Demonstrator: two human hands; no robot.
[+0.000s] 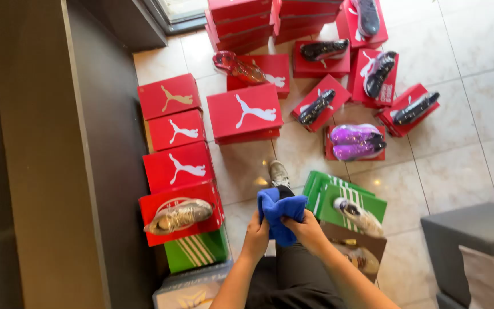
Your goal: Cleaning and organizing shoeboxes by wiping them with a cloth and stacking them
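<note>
In the head view, both hands meet at the lower middle of the frame, bunching a blue cloth [278, 217] between them: the left hand [257, 232] closes its fingers on the cloth's left edge and the right hand [309, 230] grips its right side, so the fabric folds into a thick wad held up over the person's lap rather than hanging loose. Just beyond the cloth, a foot in a pale sneaker [279, 173] rests on the tiled floor [458, 171]. Red shoe boxes [178, 166] stand stacked along the left of the frame, one bearing a wrapped shoe [178, 216] on its lid. To the right of the hands, a green box [344, 197] carries a white shoe [358, 216]. More red boxes topped with dark and purple shoes [355, 142] spread across the upper right, each shoe laid on its own lid as if on show.
</note>
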